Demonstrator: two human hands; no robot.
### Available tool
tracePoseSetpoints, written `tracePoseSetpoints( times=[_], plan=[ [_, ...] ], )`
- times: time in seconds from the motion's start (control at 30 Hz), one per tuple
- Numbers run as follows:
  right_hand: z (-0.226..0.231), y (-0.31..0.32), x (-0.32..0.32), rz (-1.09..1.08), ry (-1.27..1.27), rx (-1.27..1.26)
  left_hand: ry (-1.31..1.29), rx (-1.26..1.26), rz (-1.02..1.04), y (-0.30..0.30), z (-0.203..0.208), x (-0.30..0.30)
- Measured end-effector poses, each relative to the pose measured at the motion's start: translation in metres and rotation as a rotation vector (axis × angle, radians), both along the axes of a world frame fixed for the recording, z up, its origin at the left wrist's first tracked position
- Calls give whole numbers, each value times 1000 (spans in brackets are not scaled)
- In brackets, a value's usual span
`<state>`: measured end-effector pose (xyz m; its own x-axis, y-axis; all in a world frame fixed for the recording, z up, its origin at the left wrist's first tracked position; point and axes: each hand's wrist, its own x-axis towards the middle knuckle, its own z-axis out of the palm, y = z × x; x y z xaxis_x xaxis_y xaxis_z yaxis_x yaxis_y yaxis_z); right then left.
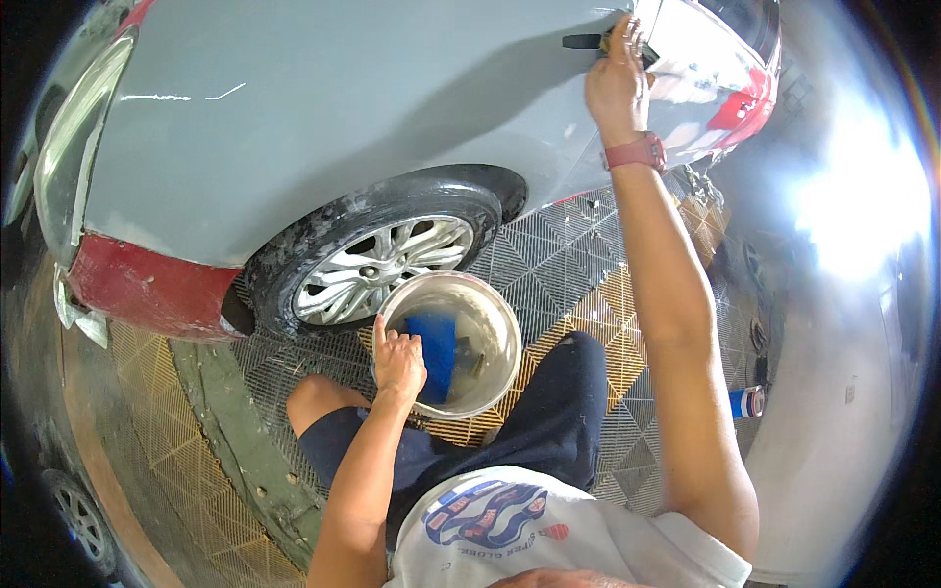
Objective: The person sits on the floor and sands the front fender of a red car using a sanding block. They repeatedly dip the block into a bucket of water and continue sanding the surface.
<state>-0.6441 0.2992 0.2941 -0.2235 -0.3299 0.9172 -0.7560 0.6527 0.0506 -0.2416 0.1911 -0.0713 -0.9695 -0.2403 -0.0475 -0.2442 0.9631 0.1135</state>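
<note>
I squat beside a grey car panel [323, 118] above a front wheel [377, 265]. My left hand [399, 361] grips the rim of a white bucket [500, 328] standing on the floor grating; a blue cloth or pad [436, 343] lies inside it in cloudy water. My right hand [618, 73], with a red wristwatch [637, 154] on its wrist, reaches up to the panel and presses a small yellowish pad [610, 41] against it. A dark block [583, 41] shows just left of the fingers.
The floor is yellow and grey plastic grating [578, 284]. A red bumper [147, 289] sits at the left, red bodywork [745, 108] at the upper right. A small blue and white can [747, 402] stands on the floor to my right. Bright glare fills the right side.
</note>
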Motion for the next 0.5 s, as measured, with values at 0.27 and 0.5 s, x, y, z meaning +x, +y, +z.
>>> tracePoseSetpoints(
  times=[0.27,0.5],
  plan=[
    [-11,14,4,-18,-123,8,-37,28,7,-1,-2,7],
    [-36,3,46,-59,-53,124,87,33,10,-2,-6,14]
  ],
)
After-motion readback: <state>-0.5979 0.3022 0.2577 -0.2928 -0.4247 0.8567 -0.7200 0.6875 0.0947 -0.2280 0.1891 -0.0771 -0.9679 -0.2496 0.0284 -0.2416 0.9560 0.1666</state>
